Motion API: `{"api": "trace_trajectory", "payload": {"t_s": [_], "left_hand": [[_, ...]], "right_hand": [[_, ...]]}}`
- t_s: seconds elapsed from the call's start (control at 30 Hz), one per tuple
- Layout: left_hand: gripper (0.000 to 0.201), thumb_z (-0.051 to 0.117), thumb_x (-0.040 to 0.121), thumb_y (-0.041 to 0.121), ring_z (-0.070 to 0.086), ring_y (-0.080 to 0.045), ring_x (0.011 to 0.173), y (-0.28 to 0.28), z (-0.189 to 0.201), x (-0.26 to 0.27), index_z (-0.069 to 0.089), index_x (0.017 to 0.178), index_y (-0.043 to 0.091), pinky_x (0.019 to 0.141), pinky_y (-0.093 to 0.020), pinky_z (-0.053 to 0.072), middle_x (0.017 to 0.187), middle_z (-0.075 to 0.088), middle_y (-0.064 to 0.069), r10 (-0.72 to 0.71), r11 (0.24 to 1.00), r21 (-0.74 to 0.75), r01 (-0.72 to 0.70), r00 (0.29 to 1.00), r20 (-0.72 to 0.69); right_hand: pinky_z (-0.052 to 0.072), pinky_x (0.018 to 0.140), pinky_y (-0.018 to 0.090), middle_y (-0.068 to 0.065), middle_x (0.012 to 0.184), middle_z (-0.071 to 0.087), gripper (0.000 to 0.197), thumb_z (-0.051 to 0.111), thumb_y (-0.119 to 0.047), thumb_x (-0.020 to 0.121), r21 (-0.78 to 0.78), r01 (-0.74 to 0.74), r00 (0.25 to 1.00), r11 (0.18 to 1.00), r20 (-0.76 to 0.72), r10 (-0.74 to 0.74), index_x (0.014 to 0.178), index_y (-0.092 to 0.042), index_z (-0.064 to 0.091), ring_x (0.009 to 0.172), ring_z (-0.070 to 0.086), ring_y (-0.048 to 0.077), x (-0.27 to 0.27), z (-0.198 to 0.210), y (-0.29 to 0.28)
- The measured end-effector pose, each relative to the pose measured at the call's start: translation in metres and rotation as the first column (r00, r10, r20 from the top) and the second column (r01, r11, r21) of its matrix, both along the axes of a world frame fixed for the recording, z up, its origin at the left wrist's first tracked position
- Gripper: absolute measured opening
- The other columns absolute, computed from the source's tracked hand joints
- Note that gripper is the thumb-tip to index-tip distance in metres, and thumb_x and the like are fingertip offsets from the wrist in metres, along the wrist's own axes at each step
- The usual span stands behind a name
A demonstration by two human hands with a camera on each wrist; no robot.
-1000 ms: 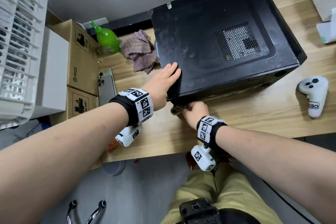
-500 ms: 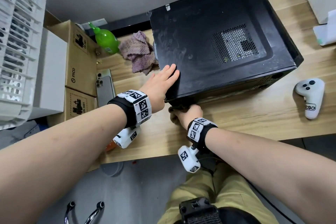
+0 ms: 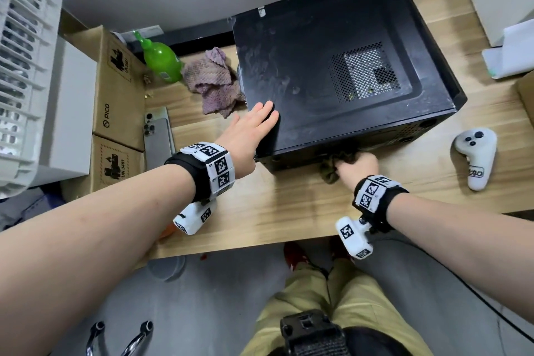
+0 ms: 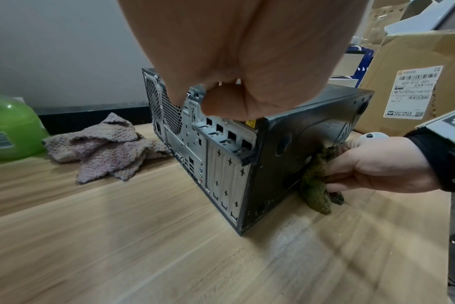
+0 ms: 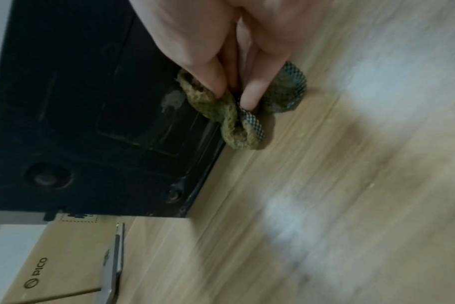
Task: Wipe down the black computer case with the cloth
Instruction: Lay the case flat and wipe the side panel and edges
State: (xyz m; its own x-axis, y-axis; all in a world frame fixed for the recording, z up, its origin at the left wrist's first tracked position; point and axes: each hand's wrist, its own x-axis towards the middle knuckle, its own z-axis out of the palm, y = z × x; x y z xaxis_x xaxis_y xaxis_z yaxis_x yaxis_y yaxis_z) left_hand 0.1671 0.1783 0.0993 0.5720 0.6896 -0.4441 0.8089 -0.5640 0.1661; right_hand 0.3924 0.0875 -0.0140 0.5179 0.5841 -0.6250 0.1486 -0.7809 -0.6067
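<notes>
since a second ago the right hand [image 3: 358,166] has slid its clenched green cloth [image 4: 315,181] rightward along the black computer case's [image 3: 332,72] near side; left hand [image 3: 251,130] stays flat, steadying the 8 o'clock corner on the desk [image 3: 289,211]. press evenly, overlapping strokes.

Right hand [image 5: 221,45] seen from the wrist, fingers [image 5: 213,78] curled and pinching a crumpled olive-green cloth with a checked mesh edge [image 5: 226,117] against the lower side panel of the black metal computer case [image 5: 78,102]. Cloth also touches the light wood-grain table [image 5: 325,185], which is blurred. Near the lower left: tan cardboard box printed "PICO" [image 5: 52,267], with a thin silver phone edge [image 5: 114,265] beside it.
</notes>
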Motion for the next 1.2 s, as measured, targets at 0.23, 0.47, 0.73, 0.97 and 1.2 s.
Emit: {"api": "trace_trajectory", "payload": {"t_s": [0.23, 0.47, 0.73, 0.97, 1.2], "left_hand": [[0.105, 0.043, 0.068, -0.017, -0.009, -0.017, 0.153, 0.001, 0.007, 0.002, 0.002, 0.158, 0.019, 0.124, -0.049, 0.007, 0.166, -0.01, 0.004, 0.017, 1.0, -0.013, -0.017, 0.999, -0.028], [0.104, 0.049, 0.068, -0.014, -0.005, -0.023, 0.153, 0.0, 0.009, 0.004, 0.004, 0.158, 0.015, 0.123, -0.047, 0.011, 0.166, -0.007, -0.002, 0.008, 1.0, 0.017, -0.007, 0.999, -0.037], [0.101, 0.055, 0.07, -0.009, -0.002, -0.027, 0.153, -0.005, 0.007, 0.013, 0.006, 0.157, 0.01, 0.123, -0.043, 0.012, 0.165, -0.004, -0.008, 0.013, 0.998, 0.066, -0.008, 0.996, -0.084], [0.103, 0.054, 0.072, -0.006, -0.008, -0.023, 0.153, -0.01, 0.007, 0.019, -0.001, 0.157, 0.013, 0.124, -0.045, 0.006, 0.165, -0.012, -0.002, 0.035, 0.997, 0.071, -0.023, 0.984, -0.175], [0.105, 0.054, 0.07, -0.008, -0.01, -0.022, 0.153, -0.01, 0.008, 0.017, -0.001, 0.157, 0.014, 0.124, -0.046, 0.004, 0.165, -0.012, -0.001, 0.043, 0.997, 0.068, -0.032, 0.985, -0.17]], "right_hand": [[0.04, 0.066, 0.024, 0.01, 0.077, 0.067, 0.017, 0.067, -0.024, 0.076, 0.074, -0.23, 0.97, 0.97, -0.059, 0.235, 0.074, -0.007, 0.066, 0.07, 0.054, 0.029, -0.07, 0.019, 0.002], [0.039, 0.071, 0.023, 0.012, 0.079, 0.064, 0.019, 0.068, -0.024, 0.081, 0.033, -0.095, 0.993, 0.995, 0.068, 0.093, 0.084, -0.004, 0.068, 0.077, 0.058, 0.026, 0.05, 0.03, -0.005], [0.044, 0.073, 0.027, 0.017, 0.091, 0.071, 0.025, 0.068, -0.027, 0.08, 0.021, -0.295, 0.947, 0.955, 0.137, 0.29, 0.088, -0.004, 0.07, 0.09, 0.066, 0.033, 0.029, 0.017, -0.002], [0.048, 0.085, 0.03, 0.017, 0.103, 0.071, 0.023, 0.061, -0.022, 0.083, 0.065, -0.348, 0.935, 0.935, 0.099, 0.341, 0.096, -0.006, 0.071, 0.101, 0.063, 0.035, -0.003, 0.012, -0.005], [0.046, 0.085, 0.031, 0.021, 0.101, 0.069, 0.022, 0.063, -0.022, 0.083, 0.046, -0.111, 0.974, 0.993, 0.205, 0.1, 0.099, -0.007, 0.068, 0.101, 0.062, 0.037, 0.109, 0.009, -0.013]]}}
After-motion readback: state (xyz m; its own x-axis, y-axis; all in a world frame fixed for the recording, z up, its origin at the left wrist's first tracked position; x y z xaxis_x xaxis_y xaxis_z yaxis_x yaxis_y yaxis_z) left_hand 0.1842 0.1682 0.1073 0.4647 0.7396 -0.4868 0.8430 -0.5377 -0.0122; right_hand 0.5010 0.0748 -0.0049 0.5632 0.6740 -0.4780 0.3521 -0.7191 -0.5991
